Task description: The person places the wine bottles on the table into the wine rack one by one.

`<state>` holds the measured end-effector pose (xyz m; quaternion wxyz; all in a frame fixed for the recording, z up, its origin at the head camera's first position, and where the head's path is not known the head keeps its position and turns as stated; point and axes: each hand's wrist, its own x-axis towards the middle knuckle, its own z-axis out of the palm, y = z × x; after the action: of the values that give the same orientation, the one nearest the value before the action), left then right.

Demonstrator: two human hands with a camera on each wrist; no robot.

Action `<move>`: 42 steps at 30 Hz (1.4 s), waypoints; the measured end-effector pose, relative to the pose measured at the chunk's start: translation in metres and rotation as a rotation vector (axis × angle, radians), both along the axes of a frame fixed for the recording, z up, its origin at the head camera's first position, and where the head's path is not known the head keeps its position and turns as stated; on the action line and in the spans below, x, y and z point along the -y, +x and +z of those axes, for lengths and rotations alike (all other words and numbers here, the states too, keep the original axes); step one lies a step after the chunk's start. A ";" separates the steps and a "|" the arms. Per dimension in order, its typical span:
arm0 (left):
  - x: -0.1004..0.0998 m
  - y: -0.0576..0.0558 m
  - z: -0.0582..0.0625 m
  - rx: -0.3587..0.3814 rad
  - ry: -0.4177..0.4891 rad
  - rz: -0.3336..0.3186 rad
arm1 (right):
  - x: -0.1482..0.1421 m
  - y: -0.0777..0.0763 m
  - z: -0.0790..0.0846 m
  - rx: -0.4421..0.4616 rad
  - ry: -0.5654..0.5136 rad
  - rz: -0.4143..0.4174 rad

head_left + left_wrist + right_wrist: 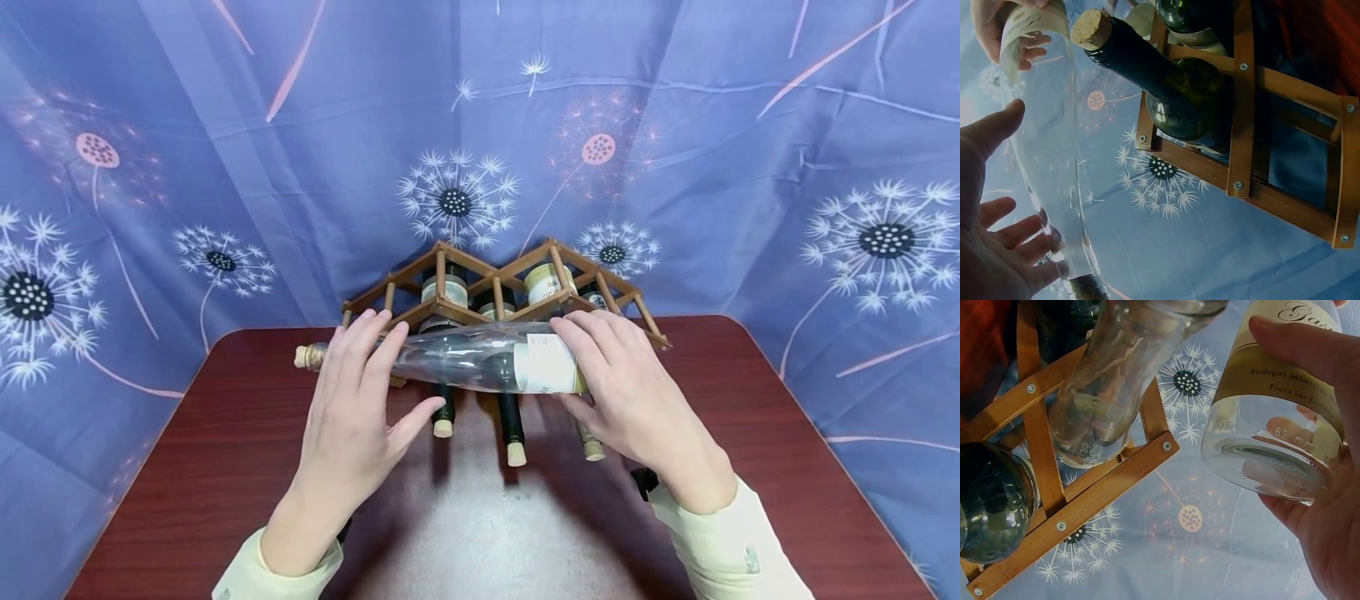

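A clear wine bottle with a pale label lies sideways in the air in front of a wooden wine rack. My right hand grips its base end, the thumb across the label in the right wrist view. At the corked neck, my left hand has its fingers stretched over the glass, with the thumb spread away from it. The cork points left. Whether the left fingers bear any weight cannot be told. Behind it, the rack holds several bottles, including a dark green one and a clear one.
Corked necks stick out of the rack towards me, below the held bottle. The rack stands at the back of a reddish-brown table. A blue curtain with dandelion prints hangs behind and along both sides.
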<state>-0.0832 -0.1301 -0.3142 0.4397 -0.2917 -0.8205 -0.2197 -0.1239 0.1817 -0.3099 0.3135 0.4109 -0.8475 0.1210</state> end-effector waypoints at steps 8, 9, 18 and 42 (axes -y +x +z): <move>0.000 -0.004 -0.005 0.026 -0.050 -0.009 | 0.002 0.005 -0.001 -0.015 0.009 -0.007; 0.000 -0.004 -0.006 0.026 -0.054 -0.010 | 0.002 0.006 -0.001 -0.016 0.011 -0.007; 0.003 -0.007 -0.010 0.048 -0.091 0.001 | 0.005 0.007 0.001 -0.036 0.026 0.005; 0.003 -0.007 -0.013 0.039 -0.141 0.009 | 0.009 0.007 0.002 -0.031 0.054 0.009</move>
<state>-0.0900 -0.1329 -0.3270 0.4029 -0.3139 -0.8438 -0.1650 -0.1166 0.1729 -0.3076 0.3148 0.4250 -0.8435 0.0933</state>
